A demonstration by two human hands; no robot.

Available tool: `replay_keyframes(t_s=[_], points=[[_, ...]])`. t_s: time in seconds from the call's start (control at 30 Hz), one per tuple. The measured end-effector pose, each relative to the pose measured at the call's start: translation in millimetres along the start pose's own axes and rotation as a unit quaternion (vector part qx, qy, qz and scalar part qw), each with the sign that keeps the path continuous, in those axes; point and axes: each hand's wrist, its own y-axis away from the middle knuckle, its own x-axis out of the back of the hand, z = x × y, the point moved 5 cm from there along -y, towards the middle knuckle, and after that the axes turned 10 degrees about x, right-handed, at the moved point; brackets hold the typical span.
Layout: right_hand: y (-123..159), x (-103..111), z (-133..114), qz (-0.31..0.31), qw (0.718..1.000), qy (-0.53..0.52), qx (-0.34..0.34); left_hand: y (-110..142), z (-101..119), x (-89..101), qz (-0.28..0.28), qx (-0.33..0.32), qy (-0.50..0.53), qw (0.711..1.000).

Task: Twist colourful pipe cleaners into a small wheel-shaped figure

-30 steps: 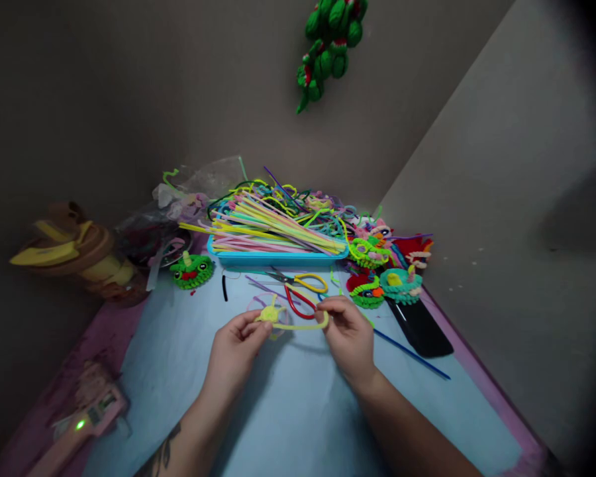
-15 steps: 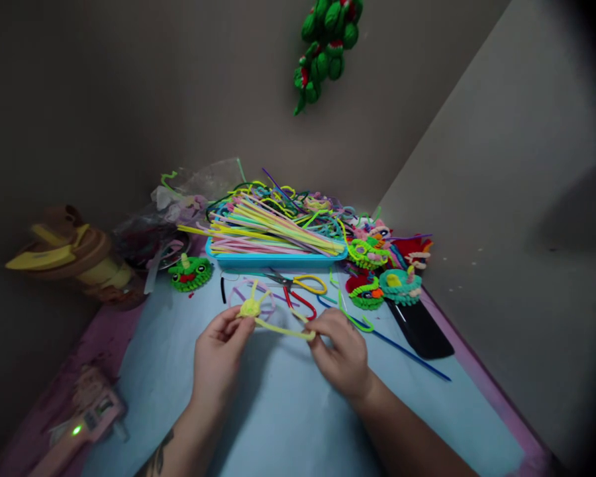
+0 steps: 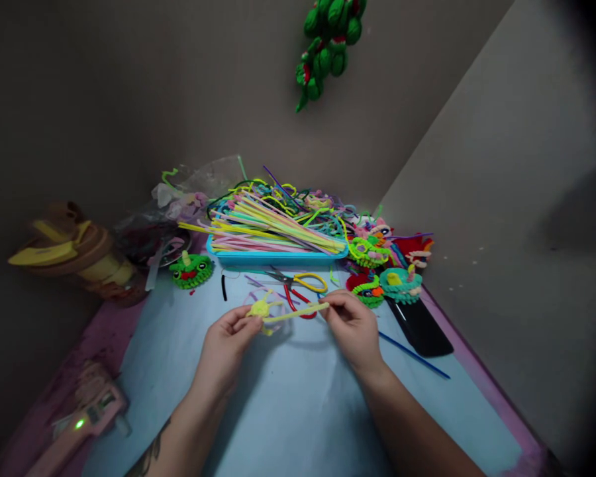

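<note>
My left hand (image 3: 226,341) pinches a small yellow pipe-cleaner knot (image 3: 259,309) with lilac spokes sticking out of it. A yellow pipe cleaner strand (image 3: 298,313) runs from the knot to my right hand (image 3: 353,328), whose fingers pinch its free end. Both hands hover just above the light blue table mat (image 3: 288,404). Just behind the strand lie scissors (image 3: 298,286) with yellow and red handles.
A blue tray (image 3: 278,257) heaped with coloured pipe cleaners stands at the back. Finished fuzzy figures (image 3: 385,275) sit at right, a green one (image 3: 191,268) at left. A black phone (image 3: 420,328), a blue pipe cleaner (image 3: 412,356), a pink glue gun (image 3: 87,417), a brown-yellow toy (image 3: 74,252).
My right hand has lifted and moved right, pulling the yellow strand straight and taut. My left hand shifted slightly right with the knot.
</note>
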Motion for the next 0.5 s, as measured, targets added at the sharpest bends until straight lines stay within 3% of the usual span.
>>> replay_keyframes(t_s=[0.07,0.23,0.5], points=[[3,-6,0,-0.016,0.996,-0.086,-0.034,1,-3,-4.1,-0.031,0.033,-0.014,0.999],[11,-15,10,0.013,0.965,-0.234,-0.121,4,-6,-12.2,-0.086,0.062,-0.030,0.994],[24,-39,12,-0.010,0.869,-0.365,-0.333,6,-5,-14.3,-0.106,0.050,-0.044,0.992]])
